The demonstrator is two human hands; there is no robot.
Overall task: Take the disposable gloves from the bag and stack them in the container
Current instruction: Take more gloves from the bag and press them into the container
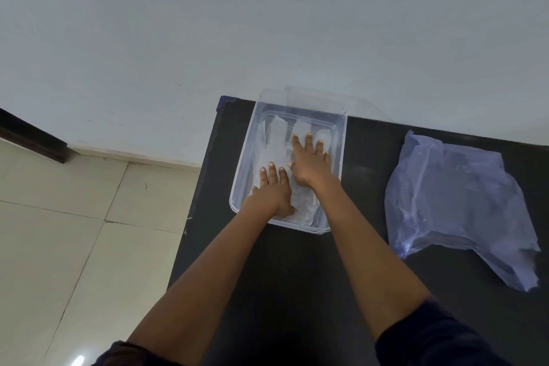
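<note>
A clear plastic container (341,116) stands on the black table near the wall. Thin translucent disposable gloves (277,134) lie flat inside it, glove fingers pointing to the wall. My left hand (273,190) rests palm-down on the near part of the gloves, fingers spread. My right hand (310,162) presses flat on them a little farther in, fingers apart. Neither hand grips anything. To the right lies the bluish see-through plastic bag (457,202), crumpled and flat on the table.
The black table (365,246) ends at its left edge beside the container. Left of it is tiled floor (74,232) with a dark skirting strip (29,137). A grey wall (267,24) runs right behind the container.
</note>
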